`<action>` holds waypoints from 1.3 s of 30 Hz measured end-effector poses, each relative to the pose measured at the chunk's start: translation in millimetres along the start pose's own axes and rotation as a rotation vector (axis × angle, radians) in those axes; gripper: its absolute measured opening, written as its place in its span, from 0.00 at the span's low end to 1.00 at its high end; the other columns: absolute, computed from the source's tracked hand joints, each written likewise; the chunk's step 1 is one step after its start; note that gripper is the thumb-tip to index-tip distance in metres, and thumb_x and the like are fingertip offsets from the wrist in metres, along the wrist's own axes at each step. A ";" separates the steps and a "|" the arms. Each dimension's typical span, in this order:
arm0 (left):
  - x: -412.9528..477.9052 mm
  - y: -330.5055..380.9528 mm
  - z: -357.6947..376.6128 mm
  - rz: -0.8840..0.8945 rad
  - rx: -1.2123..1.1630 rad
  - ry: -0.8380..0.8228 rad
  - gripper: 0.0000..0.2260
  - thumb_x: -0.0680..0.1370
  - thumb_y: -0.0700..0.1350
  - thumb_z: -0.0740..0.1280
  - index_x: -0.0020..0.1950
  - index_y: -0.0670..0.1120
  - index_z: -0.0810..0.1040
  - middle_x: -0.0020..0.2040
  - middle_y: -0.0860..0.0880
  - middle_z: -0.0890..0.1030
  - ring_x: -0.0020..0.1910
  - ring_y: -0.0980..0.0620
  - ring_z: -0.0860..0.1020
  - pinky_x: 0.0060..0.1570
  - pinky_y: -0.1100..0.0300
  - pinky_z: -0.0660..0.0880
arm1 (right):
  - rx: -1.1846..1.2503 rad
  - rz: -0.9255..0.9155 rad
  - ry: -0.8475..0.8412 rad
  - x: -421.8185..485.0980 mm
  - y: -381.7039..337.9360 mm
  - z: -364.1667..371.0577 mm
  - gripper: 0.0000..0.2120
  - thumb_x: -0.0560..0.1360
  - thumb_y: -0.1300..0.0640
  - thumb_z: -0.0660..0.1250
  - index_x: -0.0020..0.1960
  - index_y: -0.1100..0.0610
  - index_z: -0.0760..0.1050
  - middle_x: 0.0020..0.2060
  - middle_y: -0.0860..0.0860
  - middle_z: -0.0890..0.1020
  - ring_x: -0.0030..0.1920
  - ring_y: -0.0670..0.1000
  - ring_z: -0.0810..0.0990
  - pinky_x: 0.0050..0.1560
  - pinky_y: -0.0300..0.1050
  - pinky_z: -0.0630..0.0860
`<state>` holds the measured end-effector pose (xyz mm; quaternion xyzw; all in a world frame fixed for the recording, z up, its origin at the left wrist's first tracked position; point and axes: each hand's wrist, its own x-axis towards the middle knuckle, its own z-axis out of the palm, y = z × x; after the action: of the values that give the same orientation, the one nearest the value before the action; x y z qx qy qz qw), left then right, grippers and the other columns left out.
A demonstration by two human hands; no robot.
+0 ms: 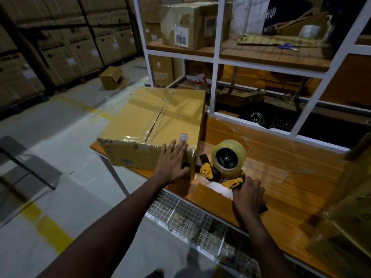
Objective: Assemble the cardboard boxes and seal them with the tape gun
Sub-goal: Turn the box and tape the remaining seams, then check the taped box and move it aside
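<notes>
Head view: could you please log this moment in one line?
left hand rests on cardboard box | right hand grips tape gun | top seam taped

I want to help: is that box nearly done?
Nearly. The brown cardboard box is folded shut, with clear tape along its top seam. The left hand presses on its near corner while the right hand grips the yellow tape gun beside it. Left, perhaps: more tape at that corner.
</notes>
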<state>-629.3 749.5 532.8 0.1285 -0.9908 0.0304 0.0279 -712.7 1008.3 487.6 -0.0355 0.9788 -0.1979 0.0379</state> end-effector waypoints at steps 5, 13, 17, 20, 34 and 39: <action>0.4 4.9 -0.1 -0.026 -0.021 0.007 0.45 0.68 0.68 0.41 0.81 0.47 0.44 0.82 0.47 0.45 0.80 0.44 0.42 0.72 0.44 0.33 | 0.030 0.019 0.035 15.4 7.4 -12.7 0.18 0.74 0.50 0.70 0.59 0.58 0.71 0.60 0.58 0.71 0.60 0.63 0.69 0.57 0.60 0.70; -0.2 2.0 6.2 0.002 -0.076 0.088 0.43 0.70 0.66 0.48 0.81 0.45 0.51 0.81 0.46 0.53 0.80 0.42 0.49 0.74 0.41 0.40 | -0.018 0.050 -0.112 49.2 17.4 -3.4 0.18 0.72 0.44 0.69 0.57 0.52 0.74 0.73 0.57 0.63 0.68 0.67 0.65 0.60 0.66 0.71; 1.9 0.4 10.5 0.010 -0.080 0.102 0.42 0.70 0.65 0.51 0.80 0.44 0.55 0.80 0.45 0.57 0.79 0.41 0.53 0.74 0.38 0.45 | -0.098 0.091 -0.186 49.7 19.3 3.2 0.17 0.75 0.45 0.69 0.60 0.52 0.75 0.77 0.54 0.54 0.74 0.68 0.52 0.65 0.71 0.63; 2.4 0.1 12.9 0.013 -0.080 0.101 0.42 0.71 0.65 0.52 0.80 0.44 0.56 0.80 0.44 0.58 0.79 0.40 0.54 0.74 0.36 0.47 | -0.183 0.137 -0.238 47.0 16.3 4.6 0.18 0.75 0.43 0.68 0.61 0.50 0.76 0.77 0.55 0.56 0.75 0.68 0.48 0.66 0.77 0.54; -0.4 -23.1 -2.4 0.053 -0.224 0.113 0.42 0.69 0.65 0.46 0.81 0.47 0.54 0.81 0.46 0.55 0.79 0.45 0.54 0.75 0.44 0.47 | 0.160 -0.031 0.016 23.8 -75.0 -7.2 0.38 0.76 0.38 0.65 0.78 0.51 0.53 0.79 0.56 0.54 0.77 0.61 0.51 0.74 0.66 0.49; -17.1 -106.3 -8.2 -0.098 -0.386 0.261 0.37 0.72 0.62 0.52 0.79 0.48 0.62 0.79 0.45 0.60 0.78 0.42 0.57 0.74 0.37 0.48 | 0.244 -0.357 0.071 -1.7 -186.2 -0.5 0.28 0.79 0.44 0.62 0.76 0.51 0.62 0.78 0.54 0.59 0.77 0.57 0.56 0.76 0.57 0.52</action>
<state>-585.2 651.8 545.5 0.1636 -0.9589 -0.1446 0.1814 -700.9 837.5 560.8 -0.1963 0.9266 -0.3195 -0.0284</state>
